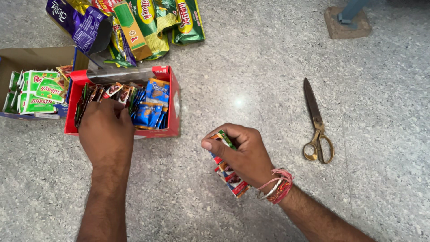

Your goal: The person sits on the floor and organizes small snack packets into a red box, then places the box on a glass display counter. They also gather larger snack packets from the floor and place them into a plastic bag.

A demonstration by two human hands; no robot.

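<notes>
My left hand (106,132) reaches into a red cardboard box (174,107) on the speckled floor, its fingers pressed among the dark sachets (114,91) standing at the box's left; whether it grips one is hidden. Blue sachets (151,107) fill the box's right side. My right hand (239,154), with threads and bangles at the wrist, is closed around a strip of small red, green and blue sachets (232,179) that hangs down to the floor.
Brass-handled scissors (317,123) lie on the floor to the right. A brown open box of green sachets (38,89) sits at far left. Purple, green and yellow packets (134,27) are piled at the top. A stone block (347,22) stands top right.
</notes>
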